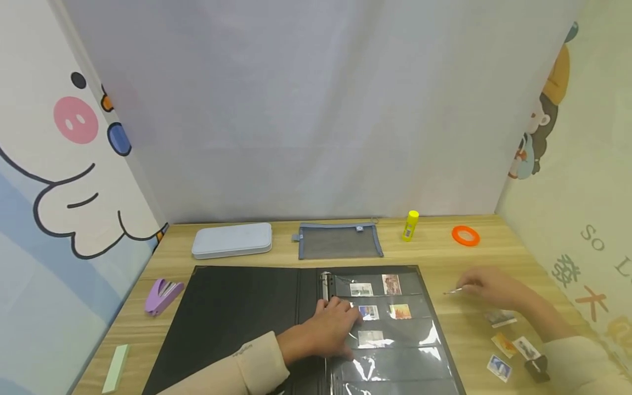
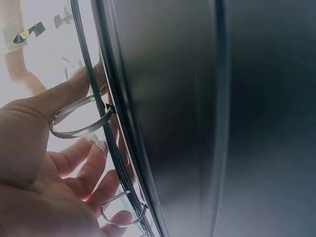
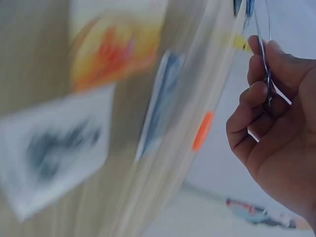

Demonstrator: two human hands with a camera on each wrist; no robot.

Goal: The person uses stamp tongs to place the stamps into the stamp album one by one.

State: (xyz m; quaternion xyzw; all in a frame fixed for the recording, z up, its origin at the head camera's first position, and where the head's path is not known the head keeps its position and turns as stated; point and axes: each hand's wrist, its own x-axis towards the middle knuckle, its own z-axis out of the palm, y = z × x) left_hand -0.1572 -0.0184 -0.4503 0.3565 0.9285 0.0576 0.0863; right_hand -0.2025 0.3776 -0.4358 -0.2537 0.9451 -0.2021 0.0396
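Note:
A black ring album (image 1: 247,318) lies spread on the table, its right side bearing a page of clear pockets (image 1: 395,365). Several stamps sit in the upper pockets, among them a yellow-orange stamp (image 1: 400,311) and a reddish stamp (image 1: 391,284). My left hand (image 1: 328,329) rests on the page beside the metal rings (image 2: 79,118), fingers spread and partly bent. To the right of the album, my right hand (image 1: 491,286) pinches metal tweezers (image 3: 266,64) between thumb and fingers, tips toward the page. Loose stamps, including an orange stamp (image 1: 503,344) and a blue stamp (image 1: 500,367), lie near the right forearm.
Along the back stand a pale blue case (image 1: 232,240), a grey mesh pouch (image 1: 340,242), a yellow glue stick (image 1: 410,226) and an orange tape ring (image 1: 466,236). A purple stapler-like tool (image 1: 164,296) and a pale green block (image 1: 116,368) lie left of the album.

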